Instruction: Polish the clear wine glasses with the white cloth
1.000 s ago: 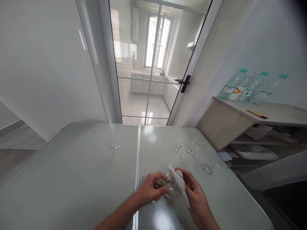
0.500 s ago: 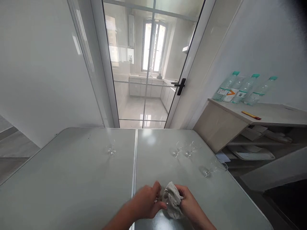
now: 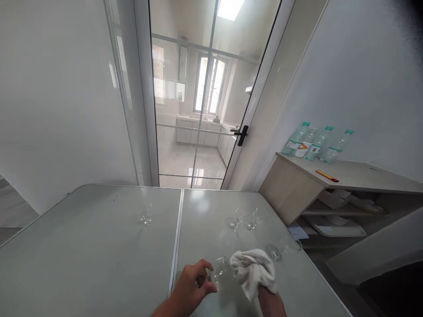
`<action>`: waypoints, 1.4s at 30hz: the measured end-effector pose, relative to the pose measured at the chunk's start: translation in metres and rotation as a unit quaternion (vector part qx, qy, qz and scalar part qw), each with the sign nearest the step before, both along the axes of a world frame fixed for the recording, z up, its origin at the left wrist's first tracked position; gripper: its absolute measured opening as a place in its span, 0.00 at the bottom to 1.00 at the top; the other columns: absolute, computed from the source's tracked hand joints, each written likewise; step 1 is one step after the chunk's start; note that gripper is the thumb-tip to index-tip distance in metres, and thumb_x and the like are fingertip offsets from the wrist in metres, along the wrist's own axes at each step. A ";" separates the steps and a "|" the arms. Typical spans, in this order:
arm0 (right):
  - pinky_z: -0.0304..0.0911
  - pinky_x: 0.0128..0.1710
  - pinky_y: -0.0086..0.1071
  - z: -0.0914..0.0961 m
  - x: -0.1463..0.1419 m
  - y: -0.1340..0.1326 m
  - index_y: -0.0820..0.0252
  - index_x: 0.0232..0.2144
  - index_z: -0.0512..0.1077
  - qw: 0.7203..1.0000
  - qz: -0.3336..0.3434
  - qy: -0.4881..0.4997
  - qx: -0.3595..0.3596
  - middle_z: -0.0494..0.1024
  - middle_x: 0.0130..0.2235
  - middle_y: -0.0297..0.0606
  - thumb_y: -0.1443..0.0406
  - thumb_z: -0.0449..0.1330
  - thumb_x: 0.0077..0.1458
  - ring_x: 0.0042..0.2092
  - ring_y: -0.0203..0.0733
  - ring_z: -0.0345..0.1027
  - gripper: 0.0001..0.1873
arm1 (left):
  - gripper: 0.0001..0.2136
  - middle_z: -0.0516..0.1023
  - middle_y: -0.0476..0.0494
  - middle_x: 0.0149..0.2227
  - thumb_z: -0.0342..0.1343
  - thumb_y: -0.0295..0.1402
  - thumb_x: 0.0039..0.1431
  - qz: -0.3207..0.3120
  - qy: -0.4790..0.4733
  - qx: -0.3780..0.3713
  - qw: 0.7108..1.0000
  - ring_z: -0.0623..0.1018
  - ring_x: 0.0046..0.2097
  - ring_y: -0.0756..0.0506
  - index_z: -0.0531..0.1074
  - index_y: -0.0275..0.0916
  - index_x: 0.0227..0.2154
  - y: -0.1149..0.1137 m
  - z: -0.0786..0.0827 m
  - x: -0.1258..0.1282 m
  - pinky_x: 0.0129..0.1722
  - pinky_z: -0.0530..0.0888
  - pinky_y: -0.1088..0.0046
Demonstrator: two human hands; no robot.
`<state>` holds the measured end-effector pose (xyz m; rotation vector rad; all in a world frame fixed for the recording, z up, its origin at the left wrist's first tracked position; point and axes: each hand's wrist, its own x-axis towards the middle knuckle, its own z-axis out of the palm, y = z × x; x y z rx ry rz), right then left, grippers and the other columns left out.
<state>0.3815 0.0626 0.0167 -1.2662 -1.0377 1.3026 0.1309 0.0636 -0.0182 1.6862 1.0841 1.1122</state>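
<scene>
My left hand [image 3: 191, 284] is closed around the stem end of a clear stemmed glass [image 3: 220, 272], which is tilted with its rim toward the right. A crumpled white cloth [image 3: 255, 269] is in my right hand [image 3: 271, 303], just right of the rim and apart from it. The cloth covers most of that hand's fingers. Beyond the cloth, another stemmed glass [image 3: 276, 254] stands near the table's right edge. Two more, a stemmed glass [image 3: 235, 225] and its neighbour glass [image 3: 251, 225], stand farther back. A single stemmed glass [image 3: 145, 219] is on the left half.
The grey table [image 3: 109, 259] has a metal seam down its middle. At right, a low cabinet [image 3: 291, 189] carries several plastic bottles [image 3: 317, 147] and a yellow-red stick [image 3: 327, 176]. Behind the table is a glass door [image 3: 178, 154] with a black handle [image 3: 243, 135].
The cloth has come away from the glass bowl as my right hand moved right, and it now drapes over that hand. My left hand still holds the glass. The view has tilted upward.
</scene>
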 end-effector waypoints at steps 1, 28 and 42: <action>0.70 0.49 0.42 0.000 -0.001 0.001 0.52 0.45 0.81 1.000 -0.016 0.000 0.004 0.84 0.42 0.41 0.44 0.73 0.41 0.50 0.60 0.74 0.31 | 0.33 0.72 0.51 0.20 0.56 0.67 0.54 -0.006 -0.047 -0.029 0.998 0.70 0.21 0.52 0.75 0.37 0.38 0.000 0.000 0.000 0.23 0.66 0.79; 0.63 0.36 0.31 0.069 -0.031 -0.015 0.58 0.28 0.81 0.918 0.315 -0.218 0.104 0.78 0.28 0.36 0.60 0.68 0.48 0.34 0.44 0.71 0.08 | 0.25 0.63 0.55 0.19 0.75 0.54 0.38 -0.135 0.036 -0.121 0.983 0.60 0.23 0.54 0.73 0.36 0.19 -0.006 0.006 -0.001 0.25 0.55 0.76; 0.66 0.34 0.33 0.000 -0.031 -0.010 0.62 0.31 0.77 0.993 0.083 -0.027 -0.077 0.79 0.31 0.39 0.60 0.74 0.40 0.34 0.45 0.71 0.17 | 0.19 0.78 0.46 0.22 0.70 0.51 0.51 -0.018 0.191 0.199 0.961 0.75 0.24 0.47 0.78 0.40 0.30 -0.004 0.001 0.001 0.25 0.63 0.74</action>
